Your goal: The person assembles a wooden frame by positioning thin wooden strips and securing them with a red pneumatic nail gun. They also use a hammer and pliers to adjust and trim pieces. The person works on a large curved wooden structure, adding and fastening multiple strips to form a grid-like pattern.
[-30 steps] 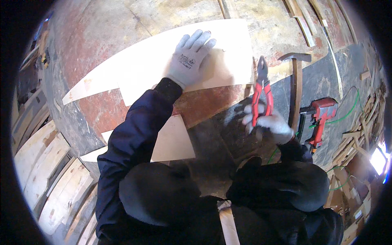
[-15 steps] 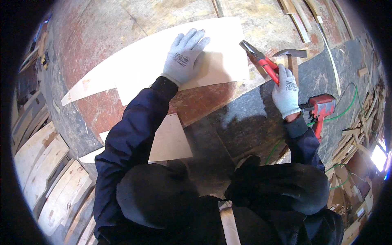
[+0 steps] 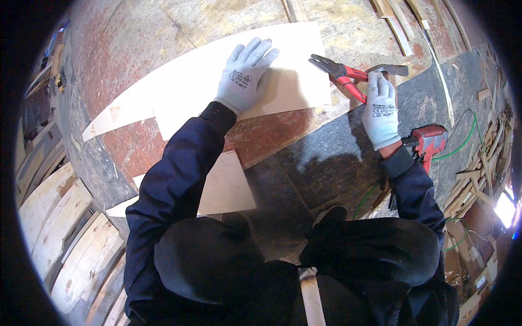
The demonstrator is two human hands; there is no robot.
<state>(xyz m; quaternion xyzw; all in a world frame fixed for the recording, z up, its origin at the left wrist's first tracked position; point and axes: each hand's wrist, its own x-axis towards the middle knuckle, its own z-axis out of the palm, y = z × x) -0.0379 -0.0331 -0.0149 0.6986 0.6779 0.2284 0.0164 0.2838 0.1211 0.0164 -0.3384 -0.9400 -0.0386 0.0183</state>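
Flatly, the left hand point(image 3: 246, 73) in its grey knit glove is laid palm down with the fingers spread on a pale thin sheet point(image 3: 206, 81), which is pressed against the worn, red-stained wooden surface point(image 3: 136, 49) beneath it. The sheet is long and tapered, with its pointed end drawn out to the left and its squared end lying to the right, just short of the other hand. To the right, the right hand point(image 3: 380, 108), gloved the same way, is held with its fingers together and extended over the red handles of a pair of pliers point(image 3: 337, 73); whether the handles are gripped or only touched cannot be told. The dark nose of the pliers is pointed left, toward the right edge of the sheet and just above it. A hammer head point(image 3: 389, 69) is seen just beyond the right fingertips. Nearer, a second pale triangular offcut point(image 3: 225, 185) is lain beside the left sleeve. A red power tool point(image 3: 429, 142) is set to the right of the right wrist, with a green cable point(image 3: 462, 146) trailing from that side. Loose wooden strips point(image 3: 397, 22) are scattered at the far right, and curved planks point(image 3: 60, 217) are stacked at the near left.
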